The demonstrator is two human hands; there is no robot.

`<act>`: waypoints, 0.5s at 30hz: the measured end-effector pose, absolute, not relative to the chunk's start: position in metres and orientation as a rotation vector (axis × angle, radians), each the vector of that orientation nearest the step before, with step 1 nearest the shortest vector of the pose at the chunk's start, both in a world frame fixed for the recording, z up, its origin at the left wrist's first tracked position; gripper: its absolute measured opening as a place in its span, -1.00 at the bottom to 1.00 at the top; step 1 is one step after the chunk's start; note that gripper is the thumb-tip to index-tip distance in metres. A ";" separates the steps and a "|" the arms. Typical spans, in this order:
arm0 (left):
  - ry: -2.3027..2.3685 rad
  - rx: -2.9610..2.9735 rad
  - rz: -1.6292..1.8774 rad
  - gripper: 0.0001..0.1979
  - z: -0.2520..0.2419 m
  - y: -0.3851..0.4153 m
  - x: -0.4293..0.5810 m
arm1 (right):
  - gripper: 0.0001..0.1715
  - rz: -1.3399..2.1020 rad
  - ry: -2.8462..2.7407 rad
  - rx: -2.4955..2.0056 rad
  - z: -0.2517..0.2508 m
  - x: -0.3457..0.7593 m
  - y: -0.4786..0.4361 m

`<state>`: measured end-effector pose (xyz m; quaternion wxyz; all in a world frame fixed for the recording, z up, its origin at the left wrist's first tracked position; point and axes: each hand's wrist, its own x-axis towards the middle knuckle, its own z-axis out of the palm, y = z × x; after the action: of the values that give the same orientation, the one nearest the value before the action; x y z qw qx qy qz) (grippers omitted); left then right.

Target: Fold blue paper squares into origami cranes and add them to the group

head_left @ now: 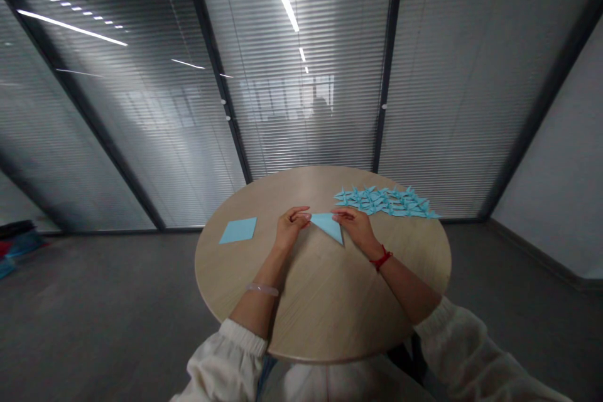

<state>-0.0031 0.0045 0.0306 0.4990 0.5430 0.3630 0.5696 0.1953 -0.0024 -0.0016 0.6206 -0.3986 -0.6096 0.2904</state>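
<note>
A light blue sheet of origami paper (330, 226), folded into a triangle, is between my two hands above the middle of the table. My left hand (291, 226) pinches its left corner between thumb and fingers. At the upper right, my right hand (354, 222) grips the paper's edge, its fingers partly over it. One point of the triangle hangs down toward me. To the left of my left hand lies a flat stack or sheet of blue paper (238, 230). Many folded blue paper cranes (386, 201) sit in rows beyond my right hand.
The round wooden table (330, 314) has its near edge close to my body. Behind it stands a glass partition with blinds (311, 138). A white wall (560, 169) rises at the right. Blue and red items (19, 242) lie on the floor at far left.
</note>
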 end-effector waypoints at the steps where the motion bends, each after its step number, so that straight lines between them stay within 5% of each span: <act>1: 0.868 1.302 1.380 -0.61 0.030 0.004 -0.003 | -0.71 0.673 -1.399 -0.916 -0.002 0.195 -0.002; 15: 0.750 1.226 1.100 -0.58 0.015 -0.006 0.020 | -0.66 0.741 -1.303 -0.938 -0.002 0.188 -0.007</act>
<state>0.0203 -0.0060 0.0145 0.6177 0.5326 0.3260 0.4780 0.1876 -0.0068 -0.0023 0.6338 -0.4104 -0.5698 0.3243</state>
